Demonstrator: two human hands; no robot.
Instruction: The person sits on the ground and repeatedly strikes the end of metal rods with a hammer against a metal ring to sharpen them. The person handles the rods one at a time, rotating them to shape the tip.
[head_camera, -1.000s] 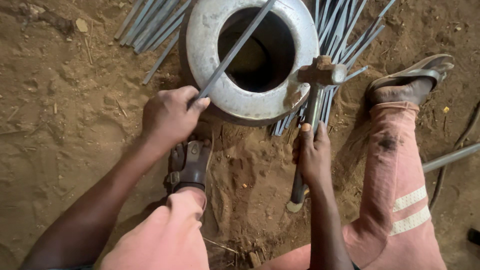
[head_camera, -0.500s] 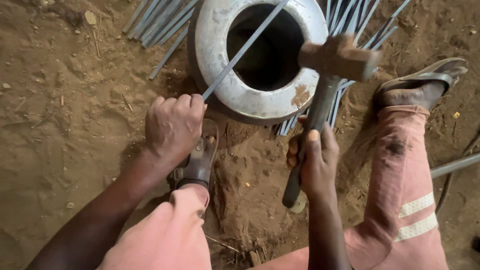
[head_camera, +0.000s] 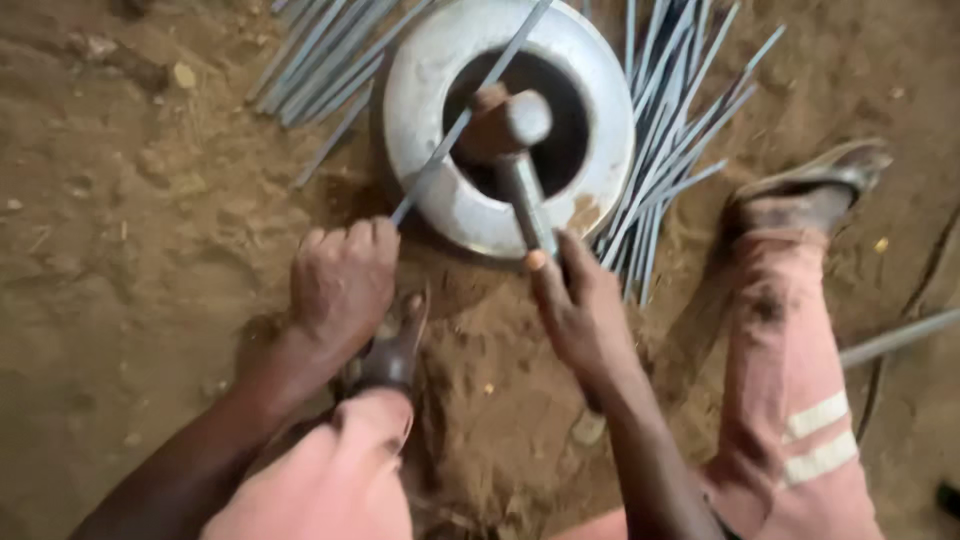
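L hand is gripping a thin grey metal rod, fingers curled tight round its near end. Rod is running up & right from the fist, lying across the rim of a big round metal ring & spanning its dark opening to the far edge. R hand is wrapping fingers round the handle of a hammer, thumb lying along the shaft. Hammer head, rusty brown w/ a rounded grey end, is sitting over the ring's opening right at the rod, blurred, so can't tell if it's touching the rod or just above it.

Ring is resting on sandy dirt ground, grey w/ a rust patch on its near rim. Inside is looking dark & hollow; nothing else is showing in it apart from the rod crossing over & the hammer head above.

More thin rods are lying in two loose bundles on the dirt: left bundle at the ring's upper-left, right bundle fanning out just beside its right side, some tucking under the rim.

Person is sitting w/ legs either side: pink trousers, right leg w/ pale stripes, worn sandal near the right bundle. Left sandal is showing just below L hand.
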